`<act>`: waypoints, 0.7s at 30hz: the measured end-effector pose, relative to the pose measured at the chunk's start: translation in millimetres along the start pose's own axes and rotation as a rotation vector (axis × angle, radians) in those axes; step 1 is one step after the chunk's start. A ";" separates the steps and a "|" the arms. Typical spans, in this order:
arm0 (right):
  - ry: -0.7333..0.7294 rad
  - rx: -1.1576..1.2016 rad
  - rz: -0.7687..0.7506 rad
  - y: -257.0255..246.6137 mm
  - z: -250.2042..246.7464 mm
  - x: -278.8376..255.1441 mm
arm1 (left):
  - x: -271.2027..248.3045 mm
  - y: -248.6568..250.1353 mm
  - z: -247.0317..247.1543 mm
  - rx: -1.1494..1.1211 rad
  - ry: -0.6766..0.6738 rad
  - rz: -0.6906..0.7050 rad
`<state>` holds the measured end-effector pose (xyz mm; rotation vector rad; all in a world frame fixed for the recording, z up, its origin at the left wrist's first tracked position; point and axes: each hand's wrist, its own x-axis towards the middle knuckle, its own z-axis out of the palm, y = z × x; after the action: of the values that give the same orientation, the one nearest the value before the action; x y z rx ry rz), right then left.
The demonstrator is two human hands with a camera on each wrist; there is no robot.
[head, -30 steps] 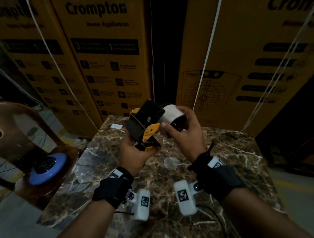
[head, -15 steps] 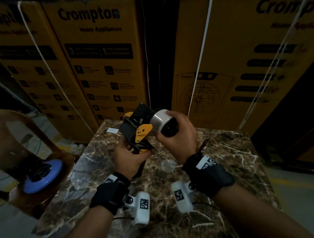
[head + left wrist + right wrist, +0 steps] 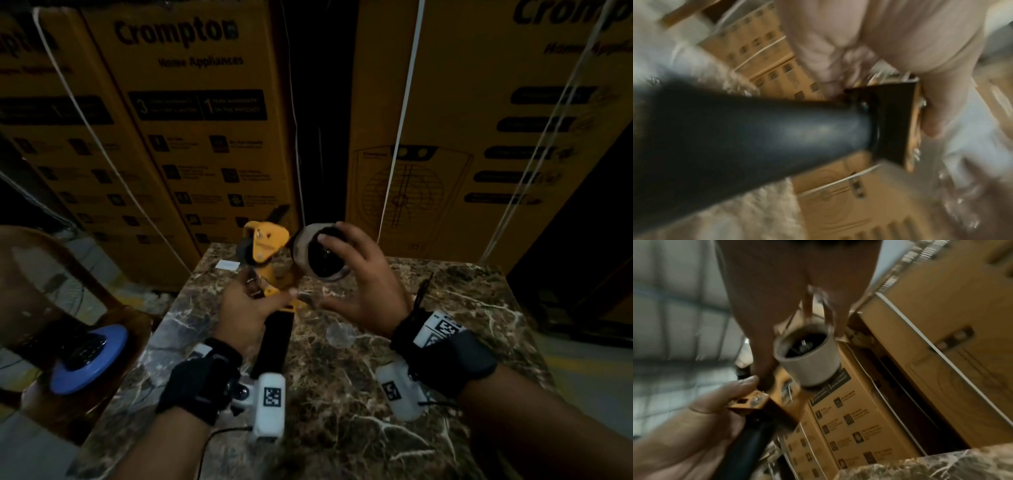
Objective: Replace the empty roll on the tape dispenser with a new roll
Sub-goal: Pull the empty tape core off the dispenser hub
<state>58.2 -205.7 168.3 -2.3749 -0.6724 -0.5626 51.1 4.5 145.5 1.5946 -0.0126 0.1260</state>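
One tape dispenser gripped in my left hand, one empty roll on it, my right hand fingers spread wide around it, one marble tabletop below.

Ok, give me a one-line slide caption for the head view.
Left hand grips the tape dispenser above the marble table; right hand fingers the empty roll.

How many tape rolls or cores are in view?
1: the pale cardboard core on the yellow-and-black tape dispenser in the left hand. A faint clear ring on the marble table may be another.
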 end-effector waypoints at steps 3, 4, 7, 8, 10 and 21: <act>-0.157 -0.214 -0.074 4.5 -1.3 6.5 | 12.5 16.5 -7.7 -0.074 -0.125 -0.186; -0.170 -0.239 -0.078 5.3 -5.5 10.9 | 13.4 21.8 -8.0 -0.073 -0.180 -0.233; -0.241 -0.296 -0.084 5.7 -20.4 23.4 | 13.5 32.9 -5.9 -0.062 -0.292 -0.316; -0.303 -0.306 -0.077 4.5 -26.3 27.1 | 14.0 35.3 -5.6 -0.064 -0.303 -0.350; -0.454 -0.346 -0.048 4.0 -38.5 37.2 | 16.0 37.2 -5.4 -0.054 -0.313 -0.400; -0.637 -0.498 0.095 5.2 -29.3 69.1 | 23.6 30.4 12.5 0.023 -0.230 -0.482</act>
<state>108.6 -205.7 224.3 -3.0722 -0.7366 0.1099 72.9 -7.1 177.5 1.5853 0.1937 -0.4331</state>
